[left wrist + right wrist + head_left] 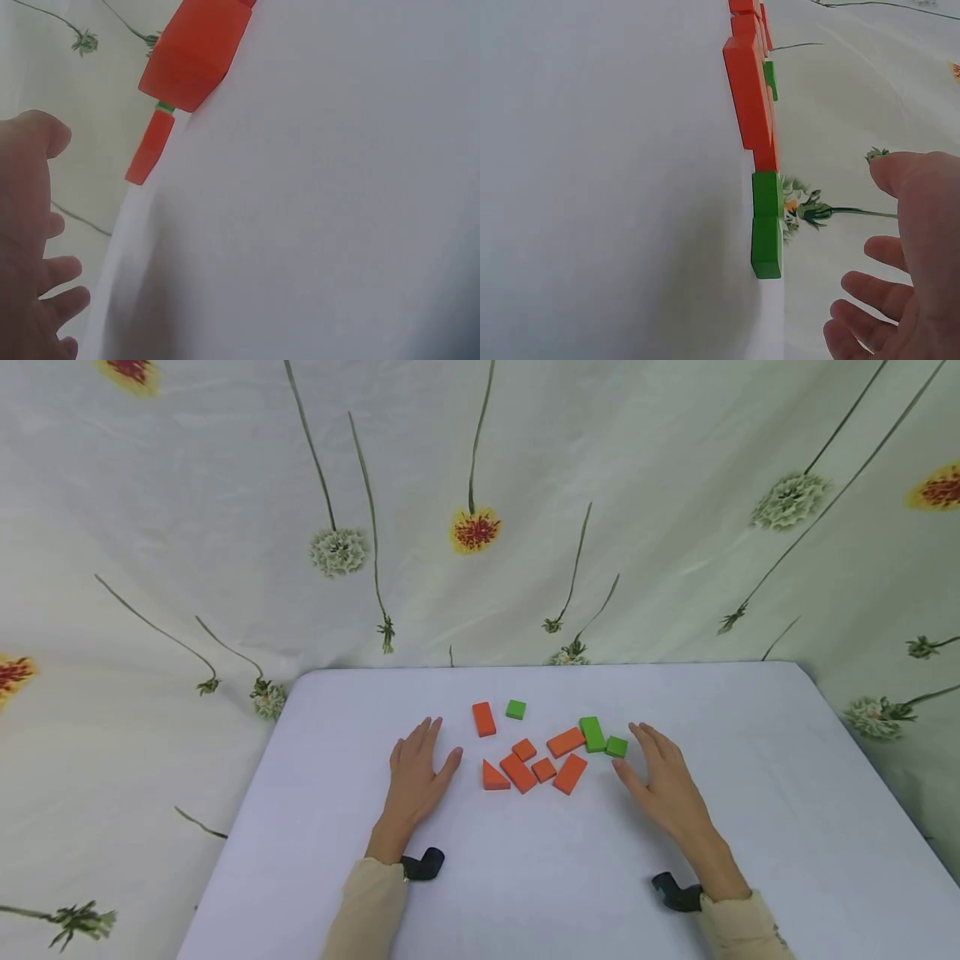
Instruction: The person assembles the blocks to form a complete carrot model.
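Several orange and green toy blocks lie loose in the middle of the white table. An orange triangular block (495,777) is at the near left of the group, with an orange rectangular block (518,772) beside it. Farther back lie another orange rectangular block (484,719) and a small green block (516,709). My left hand (416,777) is left of the blocks, fingers extended, holding nothing. On the other side my right hand (663,785) has its fingers extended too, nothing in it, close to a green cube (617,747) and a green rectangular block (592,734).
The white table (337,910) has its far edge against a flower-printed cloth (420,460). Dark wrist cameras (425,864) are strapped to both wrists, and light sleeves (367,902) cover the forearms.
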A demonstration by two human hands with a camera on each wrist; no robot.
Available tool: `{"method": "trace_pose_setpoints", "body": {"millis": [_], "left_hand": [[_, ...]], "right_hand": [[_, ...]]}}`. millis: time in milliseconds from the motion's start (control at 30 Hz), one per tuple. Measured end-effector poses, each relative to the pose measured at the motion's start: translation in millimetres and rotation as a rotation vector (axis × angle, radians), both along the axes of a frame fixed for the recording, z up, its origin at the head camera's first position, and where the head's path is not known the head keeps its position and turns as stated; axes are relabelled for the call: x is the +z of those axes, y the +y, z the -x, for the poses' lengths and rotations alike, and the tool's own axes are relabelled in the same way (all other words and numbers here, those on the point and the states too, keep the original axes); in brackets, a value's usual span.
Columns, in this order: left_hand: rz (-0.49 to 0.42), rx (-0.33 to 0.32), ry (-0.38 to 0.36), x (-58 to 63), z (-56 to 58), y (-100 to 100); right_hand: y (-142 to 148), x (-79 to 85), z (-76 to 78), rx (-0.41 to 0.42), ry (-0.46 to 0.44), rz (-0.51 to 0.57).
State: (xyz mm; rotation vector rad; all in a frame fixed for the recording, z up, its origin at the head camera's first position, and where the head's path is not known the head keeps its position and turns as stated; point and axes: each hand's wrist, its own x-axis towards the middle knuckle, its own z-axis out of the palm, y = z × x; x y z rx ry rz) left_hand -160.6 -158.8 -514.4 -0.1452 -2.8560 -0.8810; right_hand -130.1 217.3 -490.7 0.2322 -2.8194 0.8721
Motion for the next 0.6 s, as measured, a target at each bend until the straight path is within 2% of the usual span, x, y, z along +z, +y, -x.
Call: {"method": "trace_pose_setpoints", "body": {"millis": [300,467,600], "left_hand": [[-0.136,-0.015,-0.053,-4.0,24.1,18.1],[-0.142,-0.036,-0.096,-4.0,36.6,27.1],[-0.131,-0.094,-0.077,-4.6,45.2,32.7]], "right_hand": [[-27.5,-4.7,3.5,0.046,-0.092,0.079],[-39.6,-10.4,4.4,0.063,-0.084,0.060],[-45.9,-15.8,4.3,0.089,-0.071,0.045]]}}
